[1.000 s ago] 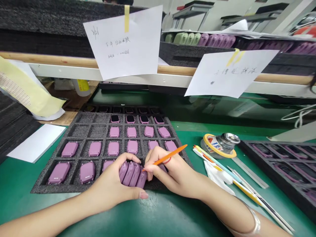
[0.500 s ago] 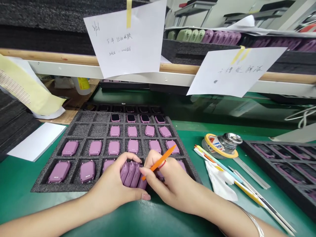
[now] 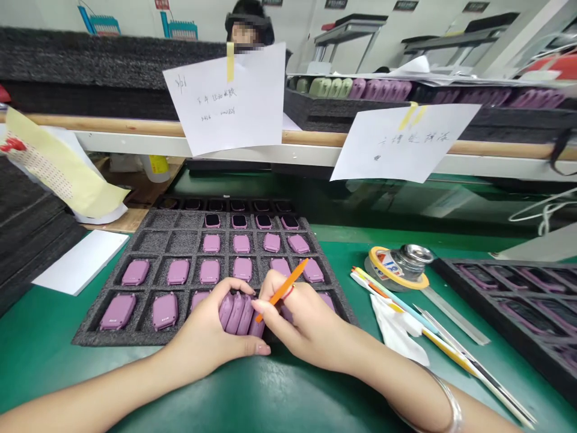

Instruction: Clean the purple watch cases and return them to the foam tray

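Note:
My left hand [image 3: 220,334] is wrapped round a row of purple watch cases [image 3: 237,313] standing on edge side by side. In my right hand [image 3: 300,319] an orange pointed stick [image 3: 283,288] is pinched, its lower end against the cases at the right of the row. Part of the row is hidden behind my right fingers. Beyond both hands lies a black foam tray [image 3: 151,288], with purple watch cases [image 3: 179,272] face down in its compartments and several dark-screened ones [image 3: 239,221] toward the back.
Right of the tray are a glass bottle with a metal top [image 3: 417,255], a yellow tape ring [image 3: 401,279], a white cloth [image 3: 396,331] and thin tools [image 3: 446,343]. Another black tray [image 3: 509,288] is far right. Paper notes [image 3: 229,102] hang from the shelf. A person [image 3: 249,27] is behind it.
The view has tilted up slightly, bringing the person behind the shelf into sight. Both hands keep their holds, with the orange stick still against the cases.

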Available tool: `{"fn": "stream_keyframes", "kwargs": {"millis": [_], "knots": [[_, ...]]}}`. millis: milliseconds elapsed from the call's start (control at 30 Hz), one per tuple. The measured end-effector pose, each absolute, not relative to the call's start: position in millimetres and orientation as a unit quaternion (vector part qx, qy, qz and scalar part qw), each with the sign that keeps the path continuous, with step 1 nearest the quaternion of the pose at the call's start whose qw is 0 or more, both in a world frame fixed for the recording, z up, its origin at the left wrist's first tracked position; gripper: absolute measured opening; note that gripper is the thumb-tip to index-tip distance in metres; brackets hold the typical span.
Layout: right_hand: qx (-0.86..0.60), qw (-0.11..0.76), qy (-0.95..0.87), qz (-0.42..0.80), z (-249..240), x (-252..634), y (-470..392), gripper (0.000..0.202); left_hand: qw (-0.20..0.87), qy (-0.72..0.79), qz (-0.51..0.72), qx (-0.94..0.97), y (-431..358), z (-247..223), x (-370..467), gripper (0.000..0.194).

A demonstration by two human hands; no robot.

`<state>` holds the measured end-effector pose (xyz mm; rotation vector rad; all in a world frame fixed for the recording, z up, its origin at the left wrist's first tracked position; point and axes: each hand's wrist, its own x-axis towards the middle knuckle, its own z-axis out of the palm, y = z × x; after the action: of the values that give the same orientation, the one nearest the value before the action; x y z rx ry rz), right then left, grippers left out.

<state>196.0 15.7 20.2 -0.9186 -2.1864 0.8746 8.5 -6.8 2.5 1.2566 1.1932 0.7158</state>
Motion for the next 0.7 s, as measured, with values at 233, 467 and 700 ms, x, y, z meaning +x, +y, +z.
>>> {"fn": "stream_keyframes", "kwargs": {"millis": [233,467,700], "knots": [[-0.328,0.291,-0.838,0.325,17.8,198.6,14.9,0.017,0.555,0.523,0.320,0.562,-11.8,6.1,11.3,0.056],[-0.291,0.295,-0.861,0.294,14.8,200.0,12.3,0.019,0.544,0.532,0.325,0.561,-14.6,4.8,13.0,0.056],[-0.292,0.302,-0.858,0.295,9.4,201.7,14.6,0.020,0.537,0.543,0.326,0.557,-14.6,5.3,14.0,0.054]]}}
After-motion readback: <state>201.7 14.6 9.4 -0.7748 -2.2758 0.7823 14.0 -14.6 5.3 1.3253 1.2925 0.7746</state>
